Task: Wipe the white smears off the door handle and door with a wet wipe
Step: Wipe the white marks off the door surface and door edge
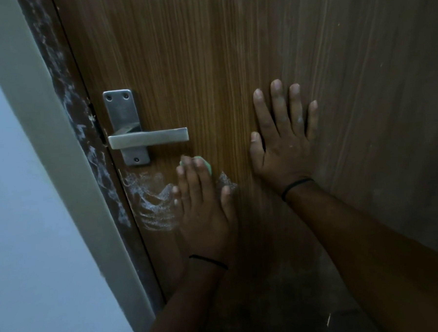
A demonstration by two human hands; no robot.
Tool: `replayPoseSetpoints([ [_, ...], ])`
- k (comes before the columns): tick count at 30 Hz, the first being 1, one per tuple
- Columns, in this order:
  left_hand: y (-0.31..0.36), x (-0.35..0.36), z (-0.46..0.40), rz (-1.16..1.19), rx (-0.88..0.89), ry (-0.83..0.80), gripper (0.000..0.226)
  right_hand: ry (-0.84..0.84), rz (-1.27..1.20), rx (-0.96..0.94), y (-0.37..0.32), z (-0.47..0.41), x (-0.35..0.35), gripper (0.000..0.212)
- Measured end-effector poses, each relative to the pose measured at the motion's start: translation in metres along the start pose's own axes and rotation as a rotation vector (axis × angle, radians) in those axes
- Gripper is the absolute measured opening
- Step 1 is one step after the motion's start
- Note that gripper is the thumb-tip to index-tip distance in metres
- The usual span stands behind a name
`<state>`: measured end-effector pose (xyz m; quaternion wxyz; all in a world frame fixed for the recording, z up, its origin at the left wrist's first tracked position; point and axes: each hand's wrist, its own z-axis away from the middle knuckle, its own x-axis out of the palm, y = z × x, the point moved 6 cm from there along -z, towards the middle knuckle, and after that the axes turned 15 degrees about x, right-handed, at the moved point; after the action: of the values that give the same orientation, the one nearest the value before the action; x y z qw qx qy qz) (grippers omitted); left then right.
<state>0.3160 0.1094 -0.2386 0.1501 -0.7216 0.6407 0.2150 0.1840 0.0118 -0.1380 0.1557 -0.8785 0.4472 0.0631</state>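
Door frame [61, 174] at left, white streaks down its dark edge. Metal lever handle [148, 138] on the wooden door [207, 52], looks clean. White smears [151, 202] sit just below it. Left hand [205, 212] presses a green wet wipe [207, 165] flat on the door beside the smears, fingers straight. Right hand [282, 142] flat on the door, fingers spread, holding nothing.

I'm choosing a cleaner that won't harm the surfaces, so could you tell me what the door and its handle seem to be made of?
The brown wood-grain door looks like wood or a wood-effect laminate: fine vertical grain lines, dull sheen; which one is unclear. The grey lever door handle and its backplate appear to be brushed metal, perhaps steel or aluminium: matt silver surface, visible screws.
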Motion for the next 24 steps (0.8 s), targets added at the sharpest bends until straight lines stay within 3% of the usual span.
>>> replayPoseSetpoints([
  [3,0.022,0.006,0.005,-0.002,0.139,-0.033,0.063,-0.018,-0.001,0.000,0.000,0.000,0.001,0.061],
  [7,0.012,0.007,0.006,-0.002,0.045,-0.037,0.063,0.015,0.011,-0.002,0.001,0.001,0.001,0.060],
  [11,0.032,0.014,0.014,-0.042,0.238,-0.105,0.065,0.015,0.006,-0.008,0.001,0.000,0.004,0.060],
  [17,-0.007,-0.002,0.003,-0.042,-0.016,-0.015,0.069,0.038,0.003,-0.012,0.001,0.000,0.003,0.060],
  [21,0.036,0.019,0.028,-0.033,0.196,-0.122,0.066,0.036,0.006,-0.004,0.002,0.001,0.003,0.060],
  [24,0.033,0.025,0.035,-0.049,0.215,-0.146,0.063,0.028,0.008,-0.004,0.001,0.001,0.001,0.060],
])
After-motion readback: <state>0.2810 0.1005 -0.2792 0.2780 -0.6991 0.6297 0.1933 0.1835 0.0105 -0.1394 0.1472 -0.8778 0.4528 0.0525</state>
